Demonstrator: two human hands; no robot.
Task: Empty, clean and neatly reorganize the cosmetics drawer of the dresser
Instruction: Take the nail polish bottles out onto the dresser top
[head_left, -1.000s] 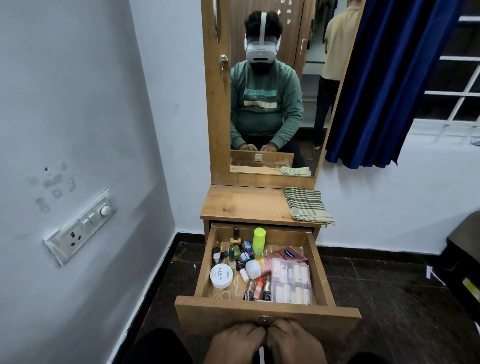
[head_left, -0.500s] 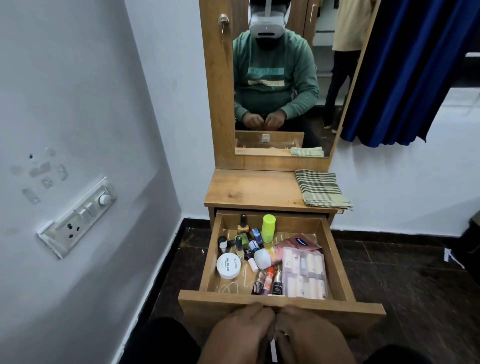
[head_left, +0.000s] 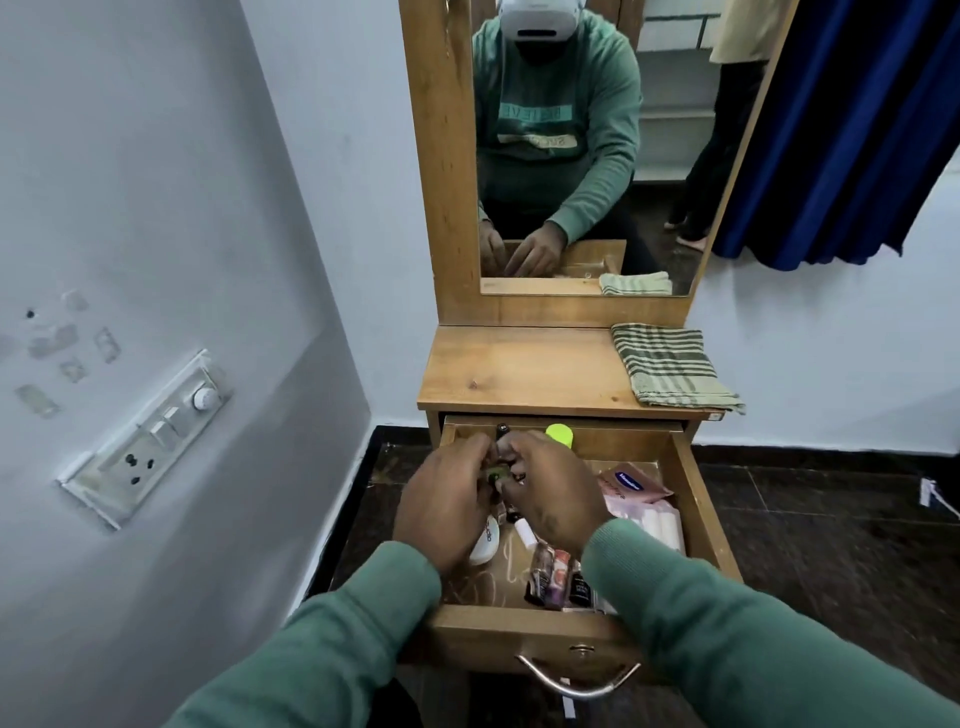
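Note:
The dresser drawer (head_left: 701, 499) stands pulled out, full of cosmetics. Both my hands reach into its back left part. My left hand (head_left: 441, 499) and my right hand (head_left: 550, 493) curl their fingers round small nail polish bottles (head_left: 500, 470) between them; which hand holds which bottle is hidden. A lime-green capped bottle (head_left: 560, 432) stands at the back. A pink sachet (head_left: 631, 483) and a clear pack of white tubes (head_left: 665, 522) lie on the right. A white round jar (head_left: 485, 543) and several small bottles (head_left: 553, 571) lie nearer the front.
A folded green striped cloth (head_left: 670, 371) lies on the right of the wooden dresser top (head_left: 519, 371), below the mirror (head_left: 582, 156). The drawer's metal handle (head_left: 576, 680) faces me. A switch panel (head_left: 150, 436) is on the left wall. Blue curtain (head_left: 857, 130) hangs at right.
Both hands left the drawer handle and moved forward into the drawer, closing round small bottles at its back left. The camera tilted down and nearer.

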